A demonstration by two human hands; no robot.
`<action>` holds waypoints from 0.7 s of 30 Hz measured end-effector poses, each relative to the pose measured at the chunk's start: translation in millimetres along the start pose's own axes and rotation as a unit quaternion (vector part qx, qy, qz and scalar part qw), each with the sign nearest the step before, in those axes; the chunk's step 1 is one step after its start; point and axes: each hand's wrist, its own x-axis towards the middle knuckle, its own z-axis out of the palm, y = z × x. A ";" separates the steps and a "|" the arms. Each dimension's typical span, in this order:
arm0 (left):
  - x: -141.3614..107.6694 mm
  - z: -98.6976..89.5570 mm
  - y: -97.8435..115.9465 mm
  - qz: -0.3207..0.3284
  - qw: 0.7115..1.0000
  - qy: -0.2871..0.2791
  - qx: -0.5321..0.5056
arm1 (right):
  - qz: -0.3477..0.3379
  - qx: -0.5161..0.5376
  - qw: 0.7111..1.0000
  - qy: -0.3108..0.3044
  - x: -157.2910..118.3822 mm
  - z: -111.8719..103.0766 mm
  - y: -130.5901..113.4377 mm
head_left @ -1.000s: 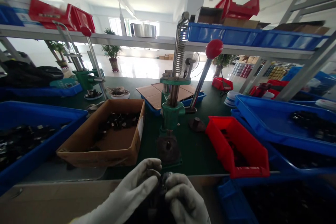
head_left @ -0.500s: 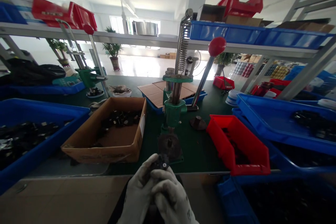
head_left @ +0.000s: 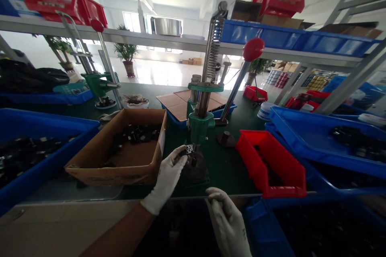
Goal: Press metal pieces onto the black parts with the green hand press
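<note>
My left hand (head_left: 169, 176), in a white glove, pinches a small black part with a pale metal face full of dark holes (head_left: 189, 149). It holds this part just above the dark round base (head_left: 197, 170) of a green hand press (head_left: 201, 124), left of a short upright pin (head_left: 194, 160). Lower down, at the bench's front edge, is my gloved right hand (head_left: 227, 221). Its fingers are curled together, and whatever might be between them is hidden. The press lever with its red ball knob (head_left: 253, 49) stands raised on the right.
To the left, a cardboard box (head_left: 111, 176) and a blue bin (head_left: 51, 118) hold dark parts. On the right are a red bin (head_left: 271, 164) and stacked blue trays (head_left: 304, 128). A dark metal piece (head_left: 226, 139) lies beside the press. A shelf (head_left: 169, 40) crosses behind.
Both hands were together in front of the press around the small black part. The left hand has carried it forward to the press base; the right hand has come away to the right.
</note>
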 end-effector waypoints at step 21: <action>14.6 -0.9 -14.2 0.073 0.991 -0.055 0.097 | 0.062 0.000 0.996 0.060 -9.3 -15.7 6.0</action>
